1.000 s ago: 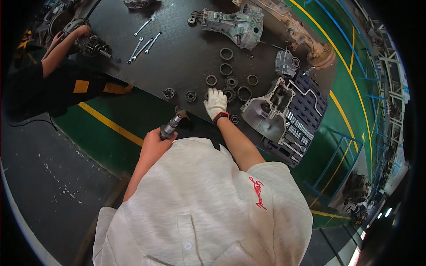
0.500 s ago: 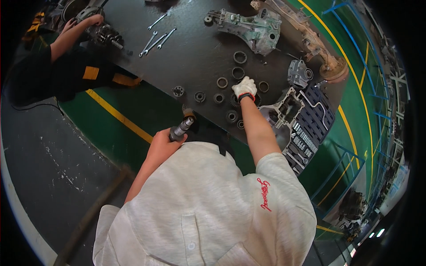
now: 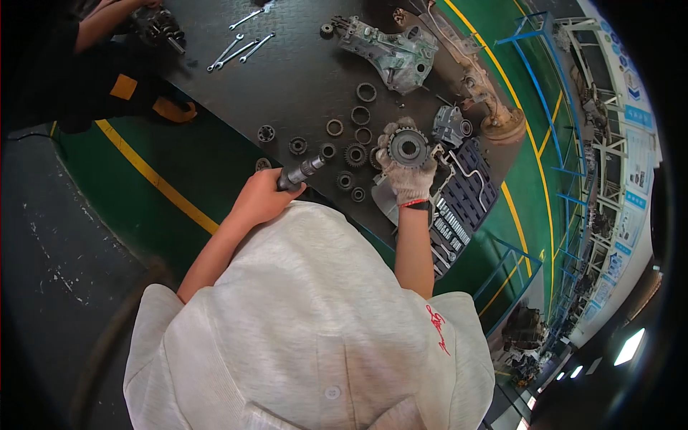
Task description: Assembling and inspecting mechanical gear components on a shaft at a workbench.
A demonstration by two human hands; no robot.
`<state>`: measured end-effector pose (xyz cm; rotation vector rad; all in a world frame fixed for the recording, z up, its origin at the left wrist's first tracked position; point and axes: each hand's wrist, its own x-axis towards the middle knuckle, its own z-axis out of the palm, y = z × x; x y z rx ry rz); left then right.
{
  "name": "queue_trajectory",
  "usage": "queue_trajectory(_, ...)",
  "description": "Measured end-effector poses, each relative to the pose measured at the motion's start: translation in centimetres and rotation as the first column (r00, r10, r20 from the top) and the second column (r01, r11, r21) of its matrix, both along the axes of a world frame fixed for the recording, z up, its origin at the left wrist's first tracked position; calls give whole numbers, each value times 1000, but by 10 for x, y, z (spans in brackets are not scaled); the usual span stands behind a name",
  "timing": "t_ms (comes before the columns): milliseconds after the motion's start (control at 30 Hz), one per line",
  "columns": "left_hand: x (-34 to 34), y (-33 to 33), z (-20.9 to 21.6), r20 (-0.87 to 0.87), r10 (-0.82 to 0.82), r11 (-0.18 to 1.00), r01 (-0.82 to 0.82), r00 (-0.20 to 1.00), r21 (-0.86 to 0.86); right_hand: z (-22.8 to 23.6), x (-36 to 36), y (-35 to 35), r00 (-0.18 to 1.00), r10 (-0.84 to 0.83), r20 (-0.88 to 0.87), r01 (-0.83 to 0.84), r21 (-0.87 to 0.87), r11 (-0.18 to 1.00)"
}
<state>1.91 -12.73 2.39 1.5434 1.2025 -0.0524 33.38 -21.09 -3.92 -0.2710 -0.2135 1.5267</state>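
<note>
At the table's near edge my left hand (image 3: 264, 198), without a glove, is closed round a stepped steel shaft (image 3: 308, 169) that points up and to the right. My right hand (image 3: 414, 179), in a whitish work glove, holds a large toothed gear (image 3: 408, 147) with its round bore facing up. Part of the gearbox housing (image 3: 387, 199) is hidden beneath that hand and forearm. On the dark table, left of my right hand, lie a toothed gear (image 3: 355, 155), a smaller gear (image 3: 345, 180), a hub (image 3: 298, 145) and several metal rings, one ring (image 3: 360, 115) among them.
A large gearbox casing (image 3: 398, 56) and a rusty axle part (image 3: 476, 86) lie at the far side. Several wrenches (image 3: 244, 50) rest at the far left. A socket tool case (image 3: 466, 186) is at the right. Another person's arm (image 3: 104, 23) reaches in at the upper left.
My right hand has picked up the large gear from among the rings and turned it toward me. My left hand still grips the shaft, now more over the table edge. The view has shifted.
</note>
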Motion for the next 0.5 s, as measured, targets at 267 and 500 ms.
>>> queue_trajectory(267, -5, -2, -14, -29, -10, 1000, 10, 1000, 0, -49, -12, 30, 419, 439, 794, 323, -583, 745)
queue_trajectory(500, -7, 0, -15, -134, -28, 1000, 29, 991, 7, -136, -54, 78, -316, 716, 623, 569, -479, 668)
